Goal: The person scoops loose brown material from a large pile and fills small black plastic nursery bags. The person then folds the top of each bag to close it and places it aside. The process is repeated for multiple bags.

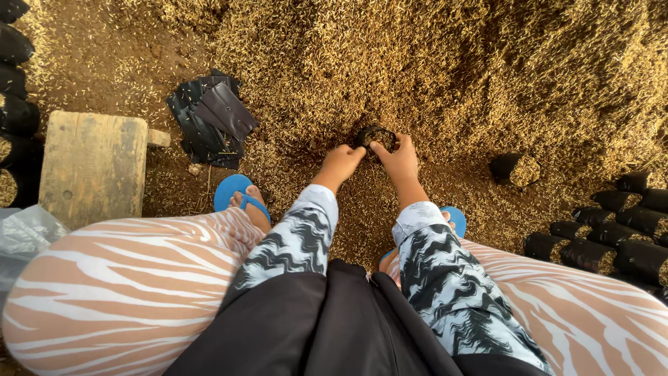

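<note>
Both my hands reach down between my knees into a big heap of rice husks point(431, 69). My left hand point(341, 162) and my right hand point(398, 159) together hold a small black plastic bag point(376, 134) by its rim, its mouth held wide against the husk heap. The bag's lower part is hidden by my fingers and the husks. My sleeves are patterned black and white.
A stack of flat black bags point(212, 118) lies on the ground at the left, by a wooden stool point(94, 163). Filled black bags point(598, 237) lie in rows at the right, one point(513, 169) apart. More stand along the left edge point(14, 104). My feet wear blue sandals point(233, 189).
</note>
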